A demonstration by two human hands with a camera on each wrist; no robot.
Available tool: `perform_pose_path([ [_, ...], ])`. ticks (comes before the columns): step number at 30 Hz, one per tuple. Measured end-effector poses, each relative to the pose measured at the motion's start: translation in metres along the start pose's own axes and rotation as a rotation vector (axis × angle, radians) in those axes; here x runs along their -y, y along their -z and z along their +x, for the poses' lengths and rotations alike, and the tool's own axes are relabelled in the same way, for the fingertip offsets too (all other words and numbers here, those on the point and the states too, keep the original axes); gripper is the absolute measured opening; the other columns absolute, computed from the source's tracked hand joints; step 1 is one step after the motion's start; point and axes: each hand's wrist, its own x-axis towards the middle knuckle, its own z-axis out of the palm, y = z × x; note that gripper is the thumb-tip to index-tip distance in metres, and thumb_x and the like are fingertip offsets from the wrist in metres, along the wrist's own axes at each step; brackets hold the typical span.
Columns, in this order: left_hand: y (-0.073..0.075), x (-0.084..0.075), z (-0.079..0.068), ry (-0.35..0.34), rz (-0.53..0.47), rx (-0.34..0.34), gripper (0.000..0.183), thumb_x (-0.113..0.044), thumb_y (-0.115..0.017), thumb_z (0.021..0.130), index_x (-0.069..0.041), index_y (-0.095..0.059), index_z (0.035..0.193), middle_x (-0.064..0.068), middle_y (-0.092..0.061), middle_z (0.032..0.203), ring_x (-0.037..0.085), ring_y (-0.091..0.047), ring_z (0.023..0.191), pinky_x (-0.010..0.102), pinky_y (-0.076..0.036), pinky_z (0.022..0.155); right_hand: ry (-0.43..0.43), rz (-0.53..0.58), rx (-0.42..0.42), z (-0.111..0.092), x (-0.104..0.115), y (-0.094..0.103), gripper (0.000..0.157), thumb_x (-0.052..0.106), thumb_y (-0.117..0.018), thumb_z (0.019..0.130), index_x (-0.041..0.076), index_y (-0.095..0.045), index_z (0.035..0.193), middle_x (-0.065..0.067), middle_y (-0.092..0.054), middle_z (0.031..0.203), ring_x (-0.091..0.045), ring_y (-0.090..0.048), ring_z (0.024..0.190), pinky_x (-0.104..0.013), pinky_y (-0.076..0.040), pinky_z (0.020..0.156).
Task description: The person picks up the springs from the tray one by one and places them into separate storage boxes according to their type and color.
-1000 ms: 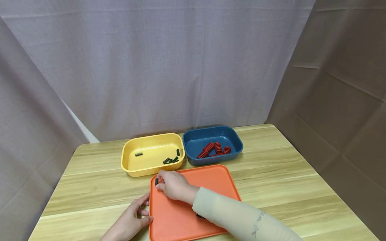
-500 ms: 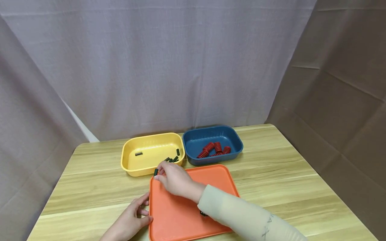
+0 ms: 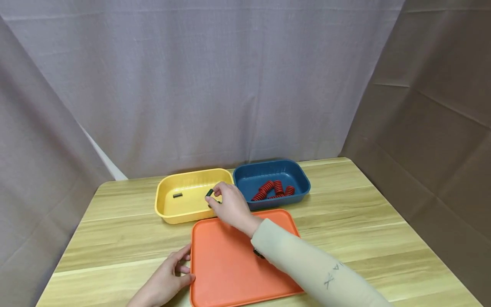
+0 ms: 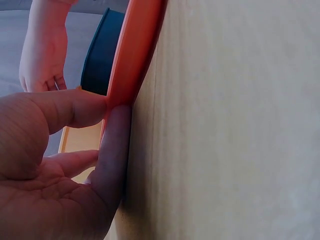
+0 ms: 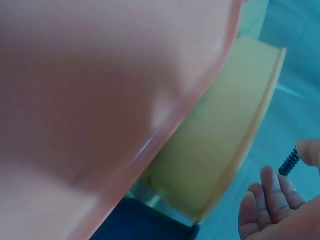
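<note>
My right hand [image 3: 233, 207] pinches a small dark coil spring [image 3: 209, 192] between thumb and fingertips over the yellow bin [image 3: 163, 213]. In the right wrist view, the coils of the dark spring [image 5: 289, 162] show between the thumb and fingers. One dark spring [image 3: 177, 195] lies on the left side of the yellow bin's floor; others at its right are mostly hidden behind my hand. My left hand [image 3: 165, 277] rests thumb and fingertips against the left edge of the orange tray [image 3: 226, 273]. The left wrist view shows the fingers [image 4: 75, 108] right at the tray's rim.
A blue bin [image 3: 299, 170] with several red coil springs [image 3: 264, 189] stands beside the yellow one, behind the tray. Small dark pieces [image 3: 258, 253] on the tray are partly covered by my right sleeve [image 3: 299, 260]. A grey curtain [image 3: 192, 85] hangs behind the wooden table [image 3: 353, 238].
My right hand has lifted the dark spring from the tray's far left corner and carried it away from me, over the yellow bin. The left hand has stayed at the tray's edge.
</note>
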Motion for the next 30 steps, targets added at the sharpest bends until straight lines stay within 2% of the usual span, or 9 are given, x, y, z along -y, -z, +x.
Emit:
perform_pose_path([
  [8, 0.001, 0.001, 0.000, 0.002, -0.001, -0.007, 0.080, 0.003, -0.075, 0.077, 0.006, -0.034, 0.146, 0.017, -0.046, 0.117, 0.023, -0.057, 0.089, 0.024, -0.050, 0.072, -0.030, -0.093, -0.040, 0.018, -0.005, -0.009, 0.035, 0.040, -0.067, 0.091, 0.012, -0.063, 0.112, -0.001, -0.064, 0.102, -0.017, -0.053, 0.096, -0.033, -0.045, 0.084],
  [15, 0.000, 0.000, 0.000, 0.003, -0.001, -0.002, 0.080, 0.004, -0.074, 0.077, 0.007, -0.033, 0.146, 0.017, -0.046, 0.117, 0.023, -0.057, 0.090, 0.024, -0.051, 0.072, -0.112, -0.194, -0.084, 0.024, -0.012, -0.016, 0.037, 0.041, -0.069, 0.089, 0.012, -0.066, 0.112, -0.004, -0.059, 0.110, -0.022, -0.045, 0.105, -0.036, -0.040, 0.088],
  [20, 0.001, -0.001, 0.000, -0.002, 0.011, 0.005, 0.079, 0.002, -0.075, 0.078, 0.008, -0.033, 0.145, 0.017, -0.047, 0.118, 0.022, -0.057, 0.090, 0.024, -0.050, 0.074, -0.130, -0.184, -0.107, 0.025, -0.018, -0.018, 0.037, 0.041, -0.069, 0.088, 0.011, -0.067, 0.110, -0.005, -0.057, 0.108, -0.024, -0.043, 0.103, -0.036, -0.039, 0.086],
  [24, 0.001, 0.000, -0.003, -0.001, 0.039, -0.006, 0.079, -0.002, -0.077, 0.079, 0.008, -0.034, 0.144, 0.016, -0.048, 0.118, 0.020, -0.058, 0.089, 0.023, -0.047, 0.075, -0.127, -0.164, -0.099, 0.021, -0.021, -0.018, 0.040, 0.042, -0.069, 0.089, 0.011, -0.066, 0.114, -0.005, -0.057, 0.111, -0.024, -0.044, 0.103, -0.037, -0.039, 0.087],
  [30, 0.001, 0.000, -0.007, 0.005, 0.025, -0.004, 0.077, -0.006, -0.077, 0.081, 0.010, -0.035, 0.143, 0.019, -0.048, 0.121, 0.017, -0.060, 0.089, 0.023, -0.048, 0.076, -0.043, -0.112, -0.083, 0.004, -0.022, -0.006, 0.038, 0.040, -0.065, 0.092, 0.011, -0.064, 0.117, -0.005, -0.057, 0.114, -0.021, -0.045, 0.103, -0.038, -0.040, 0.090],
])
